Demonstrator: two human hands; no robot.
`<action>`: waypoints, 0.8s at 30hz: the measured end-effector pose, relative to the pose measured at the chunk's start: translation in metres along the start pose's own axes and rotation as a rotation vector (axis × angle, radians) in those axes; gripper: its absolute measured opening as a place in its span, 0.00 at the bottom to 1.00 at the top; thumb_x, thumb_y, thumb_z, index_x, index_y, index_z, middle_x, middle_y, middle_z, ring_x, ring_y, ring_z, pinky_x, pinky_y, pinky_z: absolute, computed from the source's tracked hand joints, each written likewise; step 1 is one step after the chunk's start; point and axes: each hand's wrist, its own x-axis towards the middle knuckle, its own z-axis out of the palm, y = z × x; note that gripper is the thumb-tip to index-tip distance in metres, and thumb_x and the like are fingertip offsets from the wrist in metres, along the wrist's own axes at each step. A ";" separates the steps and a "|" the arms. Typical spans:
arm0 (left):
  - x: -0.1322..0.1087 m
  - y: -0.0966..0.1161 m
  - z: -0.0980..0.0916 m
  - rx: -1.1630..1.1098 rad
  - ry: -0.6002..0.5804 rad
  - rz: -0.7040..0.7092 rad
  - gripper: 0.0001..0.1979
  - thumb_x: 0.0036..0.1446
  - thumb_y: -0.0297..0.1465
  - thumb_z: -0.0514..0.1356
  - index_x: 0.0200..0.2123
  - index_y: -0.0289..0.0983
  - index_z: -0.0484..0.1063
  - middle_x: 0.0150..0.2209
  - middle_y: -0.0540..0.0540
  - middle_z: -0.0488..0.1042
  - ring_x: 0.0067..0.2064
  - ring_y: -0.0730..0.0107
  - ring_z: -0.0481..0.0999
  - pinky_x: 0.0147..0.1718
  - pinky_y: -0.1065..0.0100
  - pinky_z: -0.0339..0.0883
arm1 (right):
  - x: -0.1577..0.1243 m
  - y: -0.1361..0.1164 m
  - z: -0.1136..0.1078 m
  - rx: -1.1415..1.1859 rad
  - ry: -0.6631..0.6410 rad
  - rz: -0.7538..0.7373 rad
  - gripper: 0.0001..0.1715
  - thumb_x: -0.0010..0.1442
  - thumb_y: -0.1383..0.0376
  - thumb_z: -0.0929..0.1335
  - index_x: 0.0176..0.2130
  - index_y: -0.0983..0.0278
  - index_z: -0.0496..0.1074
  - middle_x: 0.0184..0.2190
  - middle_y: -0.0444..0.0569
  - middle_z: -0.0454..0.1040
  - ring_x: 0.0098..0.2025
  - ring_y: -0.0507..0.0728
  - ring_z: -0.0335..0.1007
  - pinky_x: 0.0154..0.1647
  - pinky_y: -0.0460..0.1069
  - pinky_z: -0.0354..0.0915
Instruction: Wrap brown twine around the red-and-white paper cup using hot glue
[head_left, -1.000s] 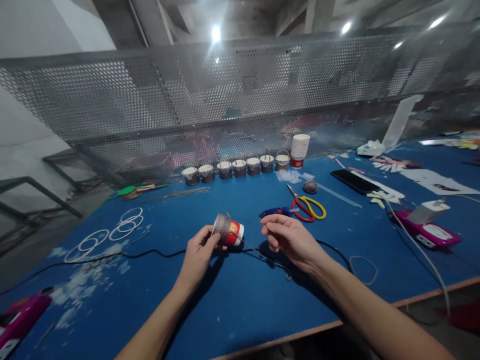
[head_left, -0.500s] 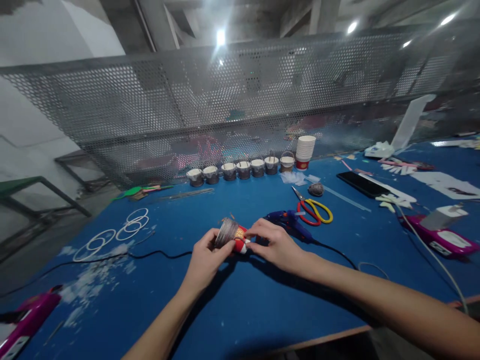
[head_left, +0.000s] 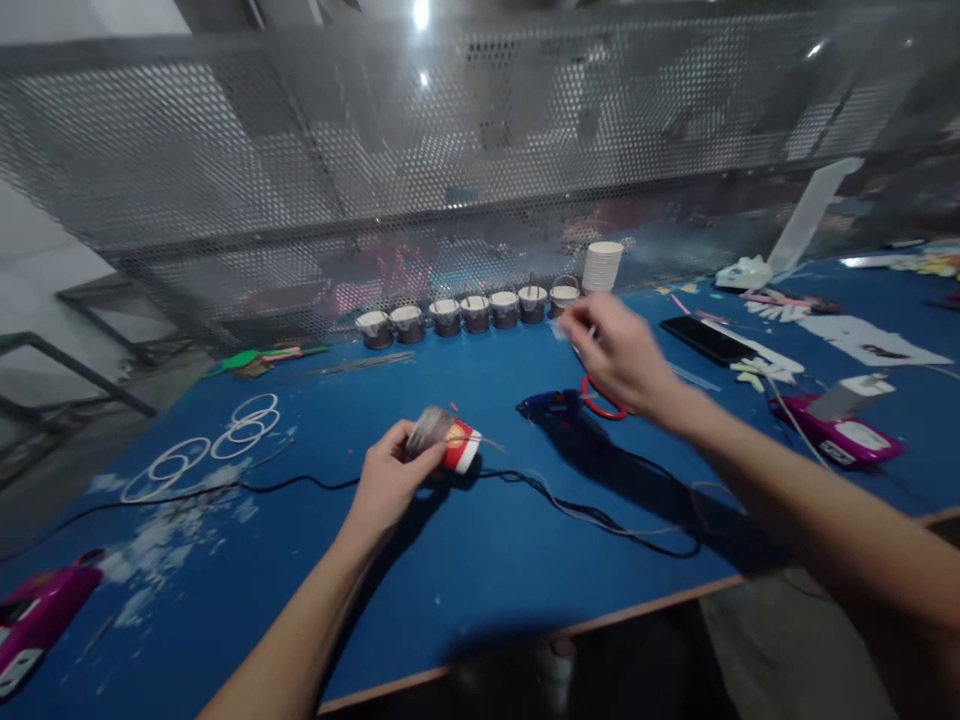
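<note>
My left hand grips a red-and-white paper cup lying on its side, its left part wound with grey-brown yarn. A loose strand sticks out to the right of the cup. My right hand is raised away from the cup, above the scissors, of which mostly a red handle shows. Its fingers are curled together and a little blurred. Translucent scraps show at their tips; whether they are held is unclear. A blue glue gun rests below my right hand.
Several yarn-wrapped cups stand in a row along the mesh screen, beside stacked paper cups. White rings lie left. A phone and magenta power strip are right. Black cable crosses the table.
My right hand has left the cup and moved up and right, over the scissors. My left hand still holds the cup, now with its plain end exposed. The view has tilted down.
</note>
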 end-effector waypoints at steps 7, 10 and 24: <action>0.008 0.001 0.001 -0.204 0.081 -0.038 0.12 0.43 0.37 0.66 0.28 0.36 0.71 0.26 0.53 0.72 0.26 0.74 0.71 0.28 0.70 0.70 | 0.069 0.011 -0.066 0.120 0.346 0.246 0.28 0.61 0.51 0.57 0.20 0.67 0.62 0.18 0.40 0.68 0.22 0.45 0.62 0.26 0.52 0.52; 0.009 -0.002 0.000 -0.264 0.043 -0.035 0.14 0.47 0.41 0.63 0.29 0.36 0.71 0.28 0.51 0.73 0.29 0.72 0.73 0.28 0.70 0.71 | 0.086 -0.019 -0.044 0.202 0.267 0.151 0.31 0.62 0.52 0.58 0.16 0.67 0.60 0.16 0.39 0.64 0.22 0.44 0.61 0.26 0.50 0.51; 0.016 -0.026 -0.005 0.005 0.184 -0.076 0.13 0.59 0.40 0.48 0.30 0.38 0.64 0.29 0.51 0.74 0.33 0.71 0.75 0.25 0.71 0.64 | 0.073 -0.282 0.203 0.326 -0.747 -0.467 0.24 0.69 0.56 0.57 0.34 0.65 0.73 0.39 0.53 0.77 0.43 0.59 0.73 0.38 0.50 0.63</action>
